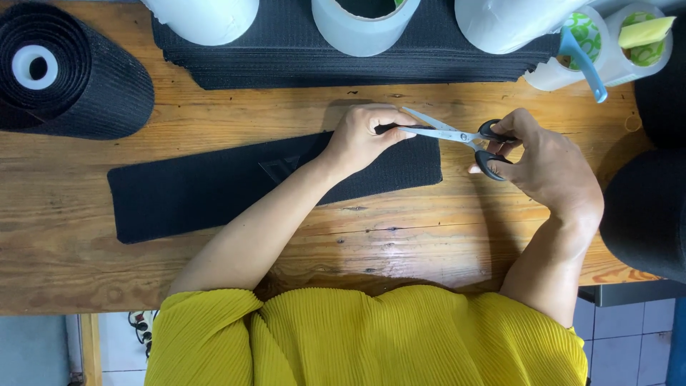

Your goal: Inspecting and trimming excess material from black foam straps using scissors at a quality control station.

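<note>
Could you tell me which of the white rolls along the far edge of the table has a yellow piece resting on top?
The far-right white roll: a yellow piece sits on its top, unlike the others.

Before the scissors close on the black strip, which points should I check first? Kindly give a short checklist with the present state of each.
1. Right hand has fingers in the black handles of the scissors: ok.
2. Blades open: ok.
3. Left hand pinches the black fabric strip at its upper right edge: ok.
4. Left fingertips clear of the blades: not ok, very close.
5. Strip lies flat on the wooden table: ok.
6. Cut line marked: cannot tell.
</note>
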